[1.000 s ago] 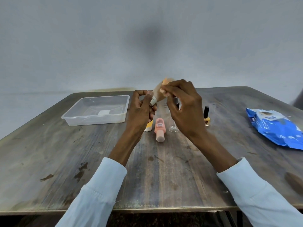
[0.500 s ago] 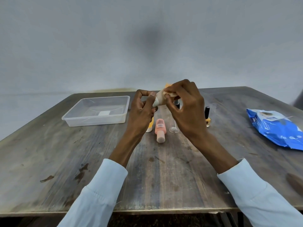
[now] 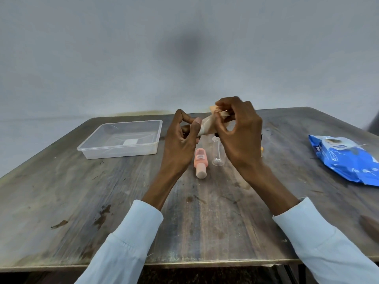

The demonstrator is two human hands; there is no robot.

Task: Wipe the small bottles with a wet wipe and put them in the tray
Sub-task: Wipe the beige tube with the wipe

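In the head view, at mid-frame, the left hand pinches the lower end of a small peach tube, holding it above the worktop. The right hand has slid up toward the tube's far tip since a second ago, its grip clamped on a wet wipe wrapped round that end. This tube's wiping looks nearly finished. The clear tray, at centre left, holds no bottles yet. A pink bottle and a clear bottle lie below the hands, still waiting. The blue wipes packet sits at the right edge.
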